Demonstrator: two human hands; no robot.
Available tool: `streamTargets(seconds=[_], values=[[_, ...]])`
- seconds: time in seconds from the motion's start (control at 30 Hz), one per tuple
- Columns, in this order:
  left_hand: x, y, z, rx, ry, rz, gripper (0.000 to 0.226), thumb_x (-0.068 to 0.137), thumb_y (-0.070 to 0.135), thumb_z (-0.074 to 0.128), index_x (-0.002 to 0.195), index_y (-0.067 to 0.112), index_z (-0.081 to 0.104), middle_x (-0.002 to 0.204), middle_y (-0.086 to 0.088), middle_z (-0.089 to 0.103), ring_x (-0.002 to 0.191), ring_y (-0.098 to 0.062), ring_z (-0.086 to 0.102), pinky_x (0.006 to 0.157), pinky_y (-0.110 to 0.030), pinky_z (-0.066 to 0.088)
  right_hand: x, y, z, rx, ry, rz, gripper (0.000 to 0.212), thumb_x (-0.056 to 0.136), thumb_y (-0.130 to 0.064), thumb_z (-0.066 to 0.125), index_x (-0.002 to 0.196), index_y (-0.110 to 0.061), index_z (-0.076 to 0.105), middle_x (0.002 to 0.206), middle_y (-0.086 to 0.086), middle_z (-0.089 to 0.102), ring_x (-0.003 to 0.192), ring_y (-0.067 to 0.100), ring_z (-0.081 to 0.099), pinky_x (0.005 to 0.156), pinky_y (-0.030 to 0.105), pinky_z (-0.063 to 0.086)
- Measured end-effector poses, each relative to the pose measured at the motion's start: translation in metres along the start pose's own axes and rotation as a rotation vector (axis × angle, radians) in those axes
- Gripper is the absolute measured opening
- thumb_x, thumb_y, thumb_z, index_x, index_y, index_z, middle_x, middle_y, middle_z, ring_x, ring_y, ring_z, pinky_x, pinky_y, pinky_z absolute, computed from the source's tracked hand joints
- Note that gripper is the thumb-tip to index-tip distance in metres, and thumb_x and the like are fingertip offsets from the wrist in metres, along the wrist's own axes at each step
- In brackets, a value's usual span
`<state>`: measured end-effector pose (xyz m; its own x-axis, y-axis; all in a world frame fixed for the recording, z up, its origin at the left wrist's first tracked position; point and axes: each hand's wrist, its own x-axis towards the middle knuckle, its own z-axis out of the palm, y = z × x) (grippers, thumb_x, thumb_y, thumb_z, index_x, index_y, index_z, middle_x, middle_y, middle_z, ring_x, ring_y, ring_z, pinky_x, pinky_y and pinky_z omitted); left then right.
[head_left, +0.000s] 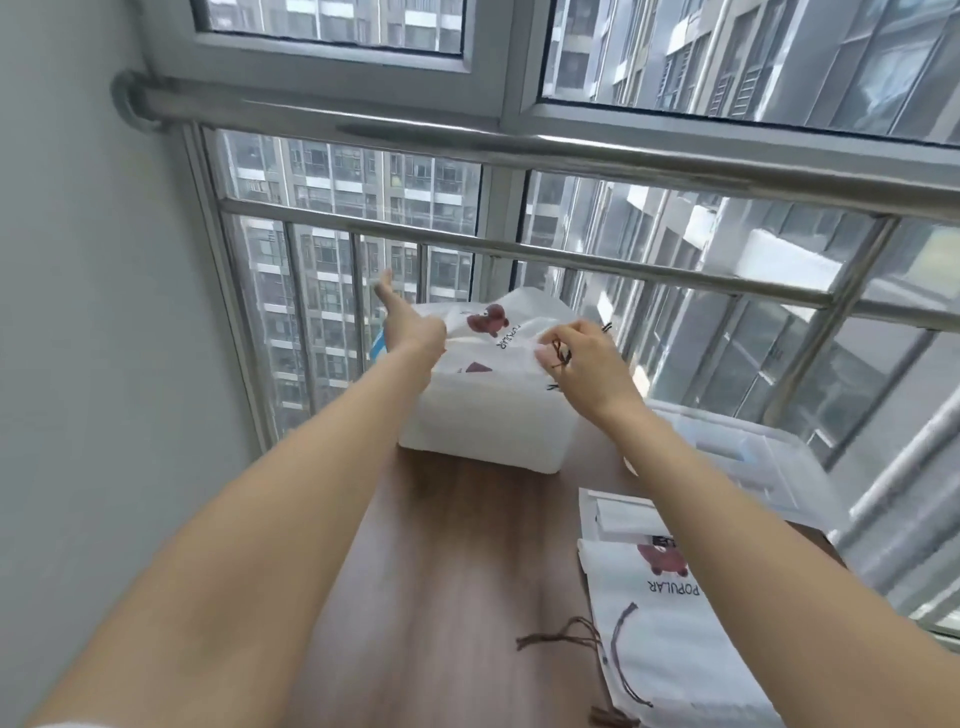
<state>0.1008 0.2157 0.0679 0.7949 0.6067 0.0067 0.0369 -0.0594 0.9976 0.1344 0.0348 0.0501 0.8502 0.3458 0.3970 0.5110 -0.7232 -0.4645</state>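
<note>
— What's nearest you?
— A stack of flat bags on the counter, to my right.
— And the one you're handling?
— The white drawstring bag sits on the foam box, further back by the railing. My left hand grips its left edge, thumb sticking out. My right hand pinches the right edge — fingers closed on fabric and brown cord.
</note>
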Motion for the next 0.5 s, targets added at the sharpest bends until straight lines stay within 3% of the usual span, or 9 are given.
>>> streamTargets(seconds=[0.03,0.1,0.17,0.2,0.27,0.37,0.43,0.5], values=[[0.007,-0.003,0.004,0.142,0.0,0.003,0.082,0.084,-0.016,0.038,0.145,0.033,0.013,0.154,-0.016,0.015,0.077,-0.016,0.052,0.062,-0.025,0.049,0.01,0.003,0.006,-0.038,-0.039,0.006,0.027,0.094,-0.022,0.049,0.118,-0.013,0.058,0.124,0.007,0.047,0.116,0.027,0.045,0.095,0.032,0.036],[0.019,-0.012,0.014,0.47,-0.024,-0.007,0.074,0.084,-0.012,0.041,0.146,0.024,0.018,0.153,-0.02,0.005,0.106,-0.028,0.051,0.079,-0.03,0.049,0.027,0.011,0.017,-0.101,-0.113,0.042,0.032,0.094,-0.009,0.047,0.124,-0.014,0.055,0.129,0.008,0.044,0.121,0.027,0.04,0.098,0.031,0.034],[0.029,-0.022,0.024,0.826,-0.018,0.043,0.07,0.083,-0.008,0.045,0.144,0.02,0.026,0.153,-0.019,-0.001,0.136,-0.036,0.022,0.107,-0.041,0.032,0.04,0.017,0.024,-0.212,-0.178,0.079,0.037,0.094,-0.005,0.041,0.127,-0.015,0.054,0.132,0.012,0.044,0.125,0.031,0.038,0.102,0.035,0.033],[0.033,-0.027,0.028,0.97,-0.023,0.109,0.07,0.082,-0.006,0.046,0.143,0.023,0.029,0.154,-0.016,-0.001,0.142,-0.036,0.009,0.114,-0.044,0.018,0.045,0.019,0.026,-0.296,-0.214,0.092,0.038,0.094,-0.008,0.038,0.128,-0.016,0.054,0.133,0.012,0.044,0.125,0.033,0.036,0.103,0.037,0.034],[0.044,-0.034,0.035,1.148,-0.128,0.272,0.067,0.083,-0.003,0.044,0.142,0.029,0.034,0.156,-0.011,0.007,0.144,-0.033,0.005,0.117,-0.045,0.006,0.05,0.021,0.029,-0.457,-0.257,0.097,0.038,0.096,-0.015,0.033,0.126,-0.02,0.057,0.13,0.011,0.05,0.124,0.034,0.036,0.099,0.038,0.036],[0.05,-0.031,0.049,1.182,-0.477,0.323,0.047,0.095,0.008,0.033,0.137,0.024,0.045,0.148,-0.001,0.037,0.136,-0.024,0.032,0.114,-0.039,0.023,0.057,0.023,0.033,-0.531,-0.309,0.115,0.035,0.095,-0.024,0.032,0.099,-0.014,0.065,0.11,0.009,0.061,0.121,0.031,0.041,0.088,0.034,0.038],[0.051,-0.031,0.057,1.233,-0.637,0.255,0.044,0.1,0.014,0.027,0.141,0.017,0.04,0.149,-0.002,0.036,0.137,-0.023,0.032,0.114,-0.035,0.023,0.063,0.025,0.037,-0.514,-0.364,0.173,0.029,0.093,-0.025,0.034,0.086,-0.012,0.058,0.102,0.011,0.059,0.115,0.03,0.046,0.079,0.032,0.039],[0.058,-0.035,0.06,1.315,-0.687,0.19,0.046,0.102,0.022,0.022,0.146,0.015,0.031,0.155,-0.005,0.025,0.143,-0.025,0.022,0.117,-0.038,0.017,0.07,0.027,0.043,-0.483,-0.43,0.217,0.021,0.091,-0.022,0.036,0.083,-0.012,0.052,0.101,0.011,0.057,0.099,0.029,0.05,0.073,0.03,0.038]])
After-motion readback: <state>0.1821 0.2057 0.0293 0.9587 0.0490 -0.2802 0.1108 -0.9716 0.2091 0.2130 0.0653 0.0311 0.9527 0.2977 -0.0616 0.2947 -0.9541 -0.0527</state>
